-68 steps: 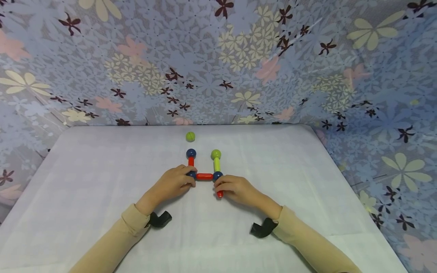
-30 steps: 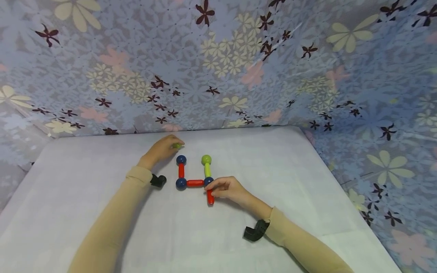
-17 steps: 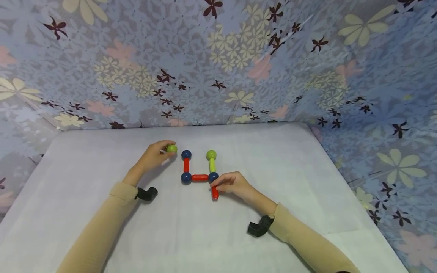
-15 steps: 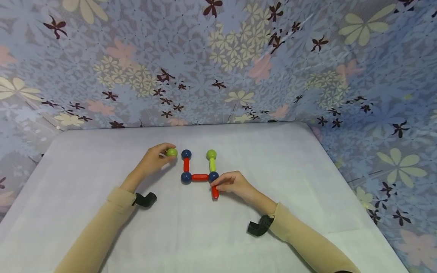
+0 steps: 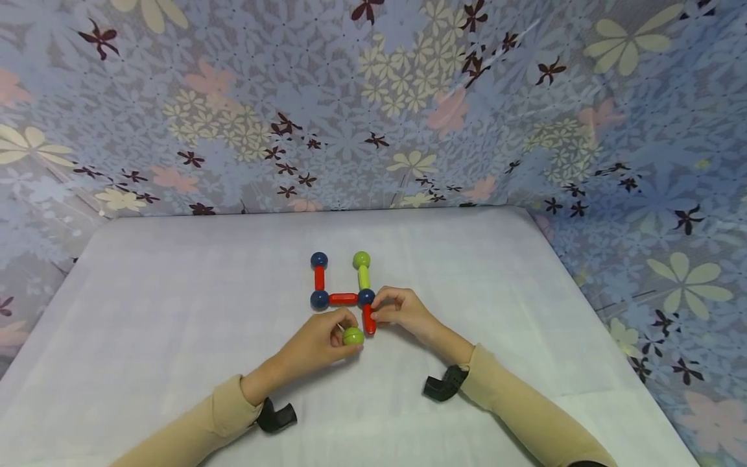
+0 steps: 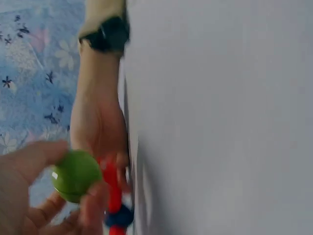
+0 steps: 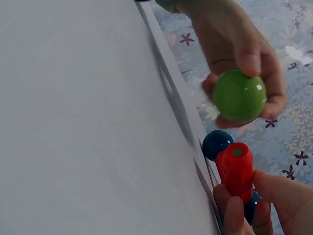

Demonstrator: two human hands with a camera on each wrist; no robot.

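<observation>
Left hand [image 5: 318, 344] is pinching green ball [image 5: 353, 336], bringing it beside red rod [image 5: 368, 320], which right hand [image 5: 403, 310] is pinching; next, seating ball onto rod's free end.

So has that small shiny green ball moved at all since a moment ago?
Yes. The small shiny green ball, held in the left hand, has come from the far left of the blue ball toward the person, near the red rod.
</observation>
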